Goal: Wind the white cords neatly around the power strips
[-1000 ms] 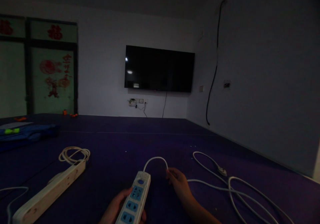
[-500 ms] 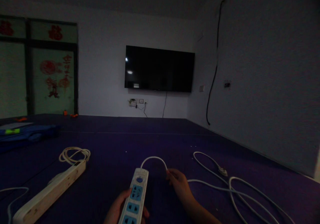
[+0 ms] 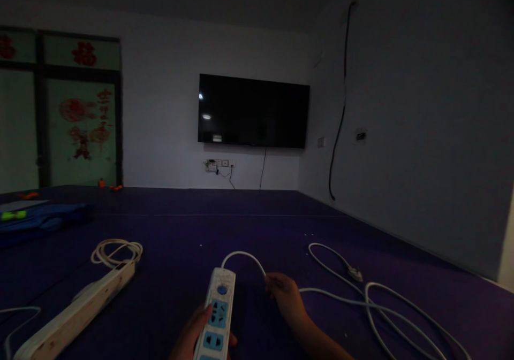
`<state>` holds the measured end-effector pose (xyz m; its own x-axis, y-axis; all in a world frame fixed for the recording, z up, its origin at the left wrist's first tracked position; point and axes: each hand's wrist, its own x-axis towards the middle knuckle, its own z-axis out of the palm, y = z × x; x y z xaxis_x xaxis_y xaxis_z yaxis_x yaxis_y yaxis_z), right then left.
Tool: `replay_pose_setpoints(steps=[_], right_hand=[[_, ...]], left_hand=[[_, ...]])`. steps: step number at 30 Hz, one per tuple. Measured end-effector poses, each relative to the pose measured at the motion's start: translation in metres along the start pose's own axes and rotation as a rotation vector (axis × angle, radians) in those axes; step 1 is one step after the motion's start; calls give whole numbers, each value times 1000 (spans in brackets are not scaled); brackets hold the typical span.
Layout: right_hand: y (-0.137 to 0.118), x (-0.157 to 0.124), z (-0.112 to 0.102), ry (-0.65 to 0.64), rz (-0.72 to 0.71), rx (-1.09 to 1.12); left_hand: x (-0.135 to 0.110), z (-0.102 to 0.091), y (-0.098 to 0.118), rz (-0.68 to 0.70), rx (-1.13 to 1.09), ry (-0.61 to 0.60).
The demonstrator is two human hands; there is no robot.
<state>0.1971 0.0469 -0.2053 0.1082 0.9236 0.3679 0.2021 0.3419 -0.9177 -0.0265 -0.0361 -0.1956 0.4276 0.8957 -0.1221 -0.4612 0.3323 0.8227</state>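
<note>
A white power strip (image 3: 222, 281) with blue sockets and a blue switch is tilted up in front of me at the bottom centre. My left hand (image 3: 195, 330) wraps around its body, thumb on the near side and fingertips showing past the right edge. From the strip's top end a white cord (image 3: 246, 253) arcs over to the right. My right hand (image 3: 286, 295) pinches this cord a short way from the strip. Beyond that hand the cord runs on in loose loops (image 3: 373, 306) across the purple surface, and its plug (image 3: 355, 274) lies there.
On the left lies a second, longer white power strip (image 3: 80, 314) with its cord coiled (image 3: 116, 250) at the far end. Blue cloth (image 3: 48, 216) is farther left. A television (image 3: 252, 111) hangs on the far wall; a black cable (image 3: 342, 114) dangles on the right wall.
The view has shifted slightly, so most things sit a little farther left. Both hands keep their hold on the power strip and cord, and the strip sits slightly lower.
</note>
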Motion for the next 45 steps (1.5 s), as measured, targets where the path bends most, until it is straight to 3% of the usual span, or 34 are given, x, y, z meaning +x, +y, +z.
replay_pose_setpoints(steps=[3, 7, 15, 20, 30, 39, 45], right_hand=[[0, 0, -1, -17, 2, 5], [0, 0, -1, -18, 5, 10], [7, 2, 0, -20, 17, 8], [11, 3, -1, -26, -4, -7], [11, 2, 0, -22, -1, -51], [15, 3, 1, -7, 2, -25], [14, 3, 1, -15, -2, -34]], left_hand=[[0, 3, -1, 76, 13, 32], [1, 2, -1, 71, 39, 74], [0, 1, 8, 283, 275, 379], [-2, 2, 11, 360, 336, 449], [0, -7, 9, 324, 446, 409], [0, -10, -1, 400, 577, 392], [-1, -10, 0, 381, 549, 347]])
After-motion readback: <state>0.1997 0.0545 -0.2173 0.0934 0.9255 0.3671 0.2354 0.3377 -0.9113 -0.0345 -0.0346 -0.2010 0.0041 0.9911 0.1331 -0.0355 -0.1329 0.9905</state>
